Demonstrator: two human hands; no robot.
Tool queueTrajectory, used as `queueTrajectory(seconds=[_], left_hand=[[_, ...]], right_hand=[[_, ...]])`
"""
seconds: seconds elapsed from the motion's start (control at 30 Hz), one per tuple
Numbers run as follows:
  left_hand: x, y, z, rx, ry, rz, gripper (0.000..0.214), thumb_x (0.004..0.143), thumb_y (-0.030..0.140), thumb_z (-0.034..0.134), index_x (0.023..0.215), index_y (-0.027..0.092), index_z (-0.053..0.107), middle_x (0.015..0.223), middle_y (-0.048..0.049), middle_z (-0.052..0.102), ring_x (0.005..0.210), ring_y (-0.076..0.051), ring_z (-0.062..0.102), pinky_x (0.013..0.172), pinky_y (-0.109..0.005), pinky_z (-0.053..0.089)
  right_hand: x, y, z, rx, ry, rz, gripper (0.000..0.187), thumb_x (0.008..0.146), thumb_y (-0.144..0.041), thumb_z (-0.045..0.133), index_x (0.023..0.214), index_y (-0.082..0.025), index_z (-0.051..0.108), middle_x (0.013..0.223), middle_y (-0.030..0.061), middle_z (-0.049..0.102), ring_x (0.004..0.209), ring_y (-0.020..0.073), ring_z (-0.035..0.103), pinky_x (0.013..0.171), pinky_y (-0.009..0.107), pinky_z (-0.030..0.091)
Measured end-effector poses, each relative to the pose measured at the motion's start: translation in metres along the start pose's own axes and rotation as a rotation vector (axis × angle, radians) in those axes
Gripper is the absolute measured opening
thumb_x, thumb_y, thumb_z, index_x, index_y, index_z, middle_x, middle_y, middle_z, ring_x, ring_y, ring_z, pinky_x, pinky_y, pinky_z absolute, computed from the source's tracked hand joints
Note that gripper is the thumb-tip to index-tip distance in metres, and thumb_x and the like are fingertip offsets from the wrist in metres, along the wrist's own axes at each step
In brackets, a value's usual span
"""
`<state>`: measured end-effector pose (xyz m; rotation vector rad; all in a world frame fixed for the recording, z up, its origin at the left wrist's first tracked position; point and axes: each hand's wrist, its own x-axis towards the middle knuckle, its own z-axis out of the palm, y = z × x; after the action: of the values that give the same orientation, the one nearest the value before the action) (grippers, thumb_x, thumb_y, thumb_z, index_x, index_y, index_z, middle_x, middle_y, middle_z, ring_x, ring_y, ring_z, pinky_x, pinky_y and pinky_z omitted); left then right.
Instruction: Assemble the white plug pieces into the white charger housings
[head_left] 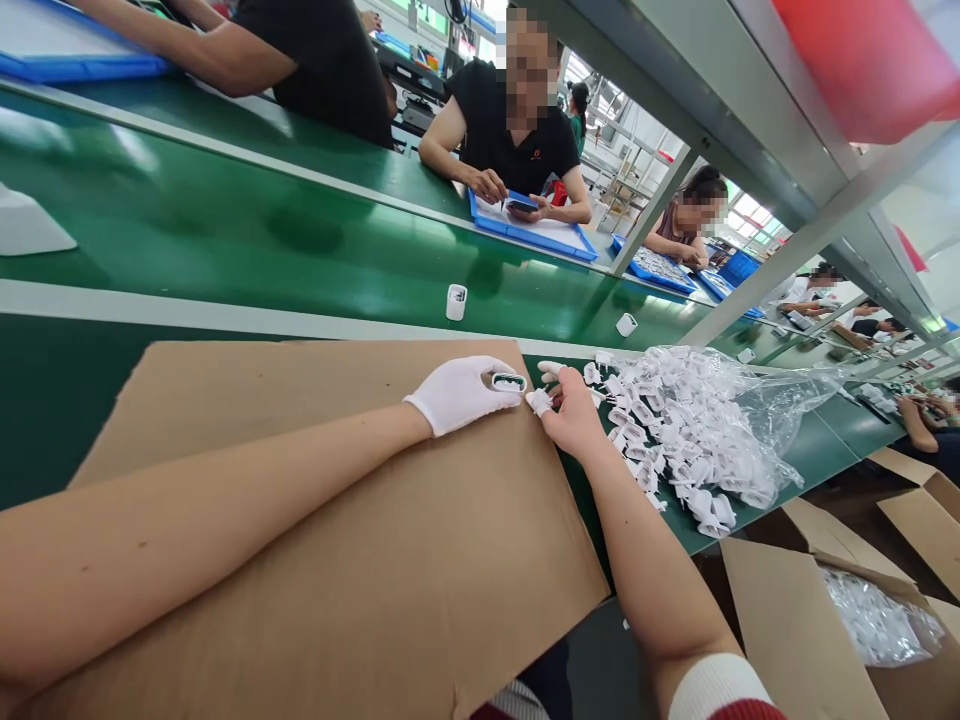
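My left hand (463, 394), in a white glove, is closed around a white plastic housing (510, 383). The housing's oval open end faces right, and some inner parts show inside it. Close to that end is my right hand (571, 408), with white covers on its thumb and a finger. Its fingers are curled together at the tips; whatever they pinch is too small to make out. Just right of it lies a heap of small white plastic parts (637, 425), partly under a clear plastic bag (757, 400). A cardboard sheet (360, 560) lies beneath my left hand and forearm.
Two white housings, a nearer one (456, 302) and a farther one (627, 324), stand on the green conveyor belt (322, 240). Across it, a person (517, 130) works over a blue tray (536, 237). An open carton (802, 620) holding clear bags is at lower right. Metal framing (739, 270) slants overhead.
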<state>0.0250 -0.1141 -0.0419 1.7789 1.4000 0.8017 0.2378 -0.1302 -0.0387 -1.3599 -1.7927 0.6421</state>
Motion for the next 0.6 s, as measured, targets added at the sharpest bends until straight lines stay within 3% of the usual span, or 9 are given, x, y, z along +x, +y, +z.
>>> queueTrajectory(seconds=[0.13, 0.23, 0.43, 0.6], left_hand=[[-0.001, 0.003, -0.001, 0.005, -0.01, -0.004, 0.039, 0.071, 0.049, 0.076, 0.104, 0.029, 0.08, 0.105, 0.0021, 0.08, 0.095, -0.023, 0.074, 0.09, -0.03, 0.057], [-0.003, 0.009, -0.002, 0.022, -0.023, -0.023, 0.039, 0.068, 0.048, 0.076, 0.101, 0.029, 0.079, 0.099, 0.0024, 0.08, 0.091, -0.023, 0.073, 0.086, -0.03, 0.056], [-0.002, 0.013, 0.0, -0.005, -0.044, 0.003, 0.036, 0.068, 0.055, 0.074, 0.089, 0.026, 0.077, 0.086, 0.0026, 0.078, 0.086, -0.024, 0.072, 0.084, -0.031, 0.055], [0.0, 0.008, 0.001, 0.013, -0.049, 0.078, 0.03, 0.071, 0.05, 0.073, 0.088, 0.025, 0.076, 0.089, 0.0016, 0.078, 0.092, -0.026, 0.072, 0.09, -0.032, 0.054]], right_hand=[[0.0, -0.007, 0.003, 0.06, 0.149, 0.044, 0.028, 0.082, -0.039, 0.075, 0.103, -0.021, 0.073, 0.096, 0.0064, 0.075, 0.083, 0.02, 0.07, 0.08, 0.036, 0.06], [-0.002, -0.021, 0.006, 0.122, 0.228, -0.092, 0.027, 0.088, -0.038, 0.071, 0.11, -0.023, 0.073, 0.104, 0.0055, 0.078, 0.093, 0.021, 0.072, 0.09, 0.037, 0.06], [-0.002, -0.036, 0.01, -0.175, 0.052, -0.375, 0.036, 0.088, -0.013, 0.051, 0.117, -0.023, 0.071, 0.11, 0.0071, 0.076, 0.105, 0.0229, 0.067, 0.095, 0.037, 0.056], [0.002, -0.045, 0.008, -0.36, -0.08, -0.385, 0.038, 0.082, -0.004, 0.047, 0.107, -0.023, 0.068, 0.107, 0.0077, 0.073, 0.106, 0.0256, 0.062, 0.094, 0.038, 0.053]])
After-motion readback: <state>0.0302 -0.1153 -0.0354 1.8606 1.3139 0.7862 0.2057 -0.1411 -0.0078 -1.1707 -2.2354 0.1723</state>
